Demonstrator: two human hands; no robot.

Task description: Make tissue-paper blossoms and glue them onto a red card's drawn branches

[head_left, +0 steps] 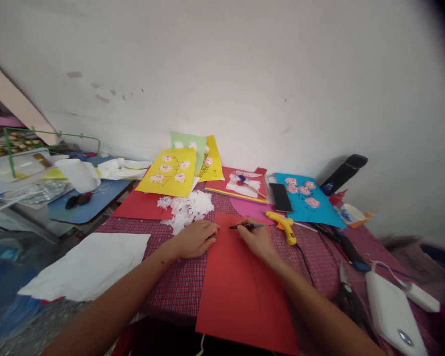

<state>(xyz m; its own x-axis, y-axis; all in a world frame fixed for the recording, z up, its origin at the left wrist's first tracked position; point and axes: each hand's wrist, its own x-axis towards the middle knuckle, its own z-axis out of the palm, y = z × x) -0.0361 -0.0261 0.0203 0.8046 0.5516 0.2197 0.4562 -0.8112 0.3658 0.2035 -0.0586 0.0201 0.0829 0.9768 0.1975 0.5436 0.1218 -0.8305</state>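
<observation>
1. A pale, scuffed wall point(226, 74) stands behind a tabletop point(178, 287) spread with checked cloth.
2. The red sheet point(233, 301), smooth and oblong, lies at the tabletop's near edge and seems to overhang it.
3. The right hand point(258, 243) grips a slim black pen point(254, 226) above the sheet's upper part; whether the tip touches, I cannot tell.
4. The left hand point(197, 239) rests at the sheet's left edge, fingers loosely bent, gripping nothing visible.
5. The step in hand looks like drawing; a faint curved line seems to run down the sheet. Another stroke would call for steady paper and a light pen grip.
6. Crumpled white paper scraps point(189, 210) heap beyond the left hand; a hard yellow glue gun point(283, 225) lies right of the sheet; puffy pink-and-white flowers point(312, 202) dot the blue card point(292, 210) towards the tabletop's far right corner.
</observation>
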